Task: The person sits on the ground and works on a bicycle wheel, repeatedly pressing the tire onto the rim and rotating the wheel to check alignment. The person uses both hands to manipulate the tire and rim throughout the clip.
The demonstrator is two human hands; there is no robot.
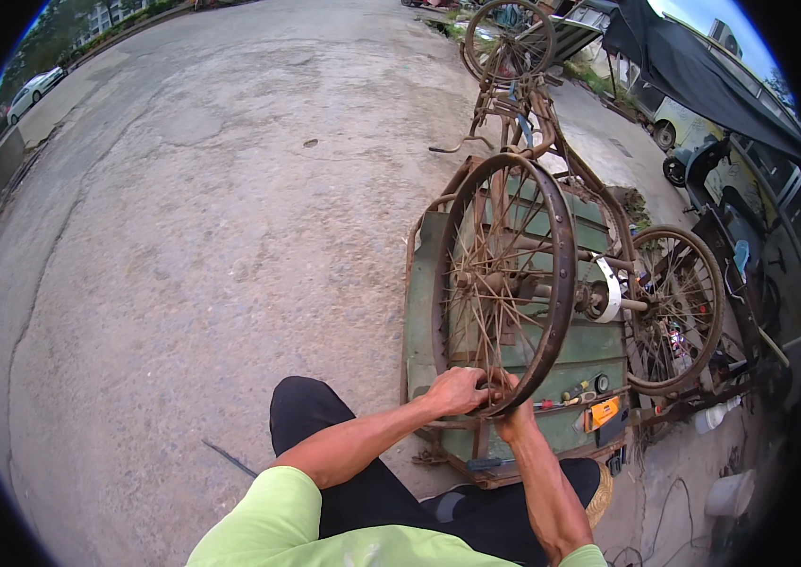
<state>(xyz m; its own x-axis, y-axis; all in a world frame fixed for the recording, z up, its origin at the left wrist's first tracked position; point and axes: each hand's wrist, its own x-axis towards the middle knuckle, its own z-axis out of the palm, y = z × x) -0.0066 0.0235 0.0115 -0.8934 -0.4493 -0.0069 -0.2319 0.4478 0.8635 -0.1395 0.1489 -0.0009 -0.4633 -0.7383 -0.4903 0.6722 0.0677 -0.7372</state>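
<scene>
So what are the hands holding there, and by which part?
Both hands grip the rusty bare wheel at the bottom of its rim: the left hand on the near side, the right hand just beside it, partly hidden behind the rim.

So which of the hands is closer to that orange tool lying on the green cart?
Right. The right hand grips the rusty wheel's bottom rim, beside the orange tool. The left hand holds the same rim, farther away.

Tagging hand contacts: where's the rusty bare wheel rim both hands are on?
Head view, right of centre: the rusty wheel rim stands upright on the overturned green cart, with the left hand and right hand at its lower edge.
</scene>
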